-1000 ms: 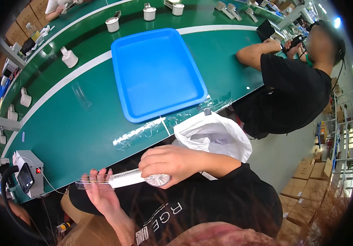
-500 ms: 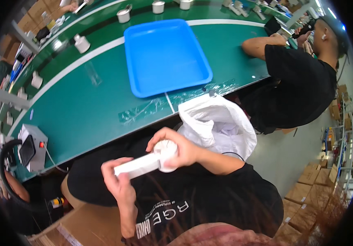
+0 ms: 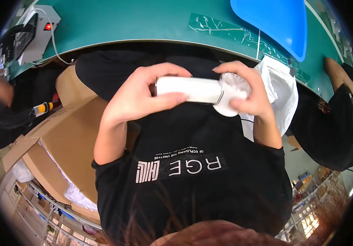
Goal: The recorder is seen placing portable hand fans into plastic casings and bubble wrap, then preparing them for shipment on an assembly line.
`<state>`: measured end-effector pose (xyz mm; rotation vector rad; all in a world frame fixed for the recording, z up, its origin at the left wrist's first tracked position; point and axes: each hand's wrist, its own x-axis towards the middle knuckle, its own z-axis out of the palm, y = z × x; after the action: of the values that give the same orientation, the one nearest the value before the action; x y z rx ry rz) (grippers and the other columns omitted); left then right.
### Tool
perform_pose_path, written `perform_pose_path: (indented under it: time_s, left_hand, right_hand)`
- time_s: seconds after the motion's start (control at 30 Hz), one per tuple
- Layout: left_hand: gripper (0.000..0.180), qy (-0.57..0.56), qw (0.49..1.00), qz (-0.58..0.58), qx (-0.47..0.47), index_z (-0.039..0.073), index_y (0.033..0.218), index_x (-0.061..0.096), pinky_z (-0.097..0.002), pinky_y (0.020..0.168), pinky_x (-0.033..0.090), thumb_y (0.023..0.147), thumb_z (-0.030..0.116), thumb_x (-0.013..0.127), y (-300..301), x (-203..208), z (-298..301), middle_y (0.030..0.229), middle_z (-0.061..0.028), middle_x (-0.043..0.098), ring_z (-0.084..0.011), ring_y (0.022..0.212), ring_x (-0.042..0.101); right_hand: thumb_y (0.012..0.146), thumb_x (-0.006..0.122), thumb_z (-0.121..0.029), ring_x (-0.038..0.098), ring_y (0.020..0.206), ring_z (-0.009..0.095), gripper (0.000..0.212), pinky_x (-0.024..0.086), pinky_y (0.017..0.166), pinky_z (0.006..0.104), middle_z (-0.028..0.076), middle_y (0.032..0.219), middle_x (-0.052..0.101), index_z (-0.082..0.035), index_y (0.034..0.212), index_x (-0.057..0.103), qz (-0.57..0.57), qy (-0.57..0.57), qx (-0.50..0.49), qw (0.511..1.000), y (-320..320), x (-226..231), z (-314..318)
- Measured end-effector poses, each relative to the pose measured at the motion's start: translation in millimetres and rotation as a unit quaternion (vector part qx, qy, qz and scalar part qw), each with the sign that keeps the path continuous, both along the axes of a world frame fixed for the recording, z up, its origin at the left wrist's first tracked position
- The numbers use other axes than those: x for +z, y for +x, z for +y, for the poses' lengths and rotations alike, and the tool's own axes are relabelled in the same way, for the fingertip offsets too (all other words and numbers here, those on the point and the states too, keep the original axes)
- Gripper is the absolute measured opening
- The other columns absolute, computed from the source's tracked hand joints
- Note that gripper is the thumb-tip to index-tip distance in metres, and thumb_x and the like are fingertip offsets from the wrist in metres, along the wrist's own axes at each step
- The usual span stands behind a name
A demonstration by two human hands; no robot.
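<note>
A white device [image 3: 191,88] with a long smooth handle and a round head is held level before my chest. My left hand [image 3: 137,92] is closed round the handle's left end, thumb along the near side and fingers over the far side. Around the round head [image 3: 234,86] curls my right hand [image 3: 255,92], thumb on its near edge. The head's face is blurred, with a clear or ribbed look.
On the green table [image 3: 135,20] ahead lies a blue tray [image 3: 275,20] at the far right. A white sack [image 3: 285,88] hangs beside my right arm. An open cardboard box [image 3: 72,151] stands at my left, near a grey box with a lit red switch [image 3: 47,26]. A co-worker's arm [image 3: 338,76] is at right.
My view has swung left and down, so the tray has shifted right. The device has turned from tilted to nearly level, and my left hand now wraps further round the handle.
</note>
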<state>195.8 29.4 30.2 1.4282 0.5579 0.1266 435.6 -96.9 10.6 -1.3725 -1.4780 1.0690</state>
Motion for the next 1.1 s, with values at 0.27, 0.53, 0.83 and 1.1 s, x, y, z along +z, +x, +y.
perform_pose_path:
  time_s: [0.27,0.53,0.83,1.1]
  left_hand:
    - [0.042,0.221,0.962,0.054,-0.154,0.004,0.107,0.060,-0.0364,0.062,0.049,0.077,0.029,0.073,10,-6,9,0.086,-0.0151,0.065,-0.0340,0.075,0.063]
    - [0.034,0.075,0.962,0.101,-0.243,0.003,0.098,0.055,-0.0413,0.060,0.046,0.084,0.032,0.066,16,-11,18,0.078,-0.0144,0.063,-0.0360,0.072,0.061]
    - [0.036,0.054,0.958,0.118,-0.257,0.002,0.101,0.054,-0.0410,0.063,0.046,0.085,0.031,0.066,13,11,42,0.083,-0.0155,0.063,-0.0354,0.075,0.061]
    - [0.125,-0.108,0.989,-0.099,0.028,-0.007,0.131,0.042,-0.0306,0.077,0.052,0.063,0.090,0.005,1,17,80,0.119,-0.0242,0.058,-0.0259,0.099,0.063]
  right_hand:
    - [0.055,0.083,-0.044,0.061,0.065,0.025,0.069,0.047,0.053,0.0317,0.008,0.084,0.061,-0.004,0.108,0.062,-0.118,0.092,0.131,0.980,3,-8,24]
    - [0.061,0.078,-0.036,0.060,0.059,0.026,0.059,0.047,0.050,0.0306,0.010,0.077,0.060,-0.001,0.105,0.061,0.013,0.026,0.175,0.984,-1,-24,33]
    - [0.060,0.073,-0.031,0.061,0.060,0.024,0.053,0.047,0.053,0.0302,0.012,0.076,0.061,0.001,0.101,0.062,0.059,0.015,0.182,0.981,-3,-10,60]
    - [0.074,0.060,-0.059,0.060,0.090,0.018,0.073,0.047,0.076,0.0268,0.013,0.099,0.061,0.005,0.110,0.053,0.234,-0.221,0.051,0.945,-2,29,99]
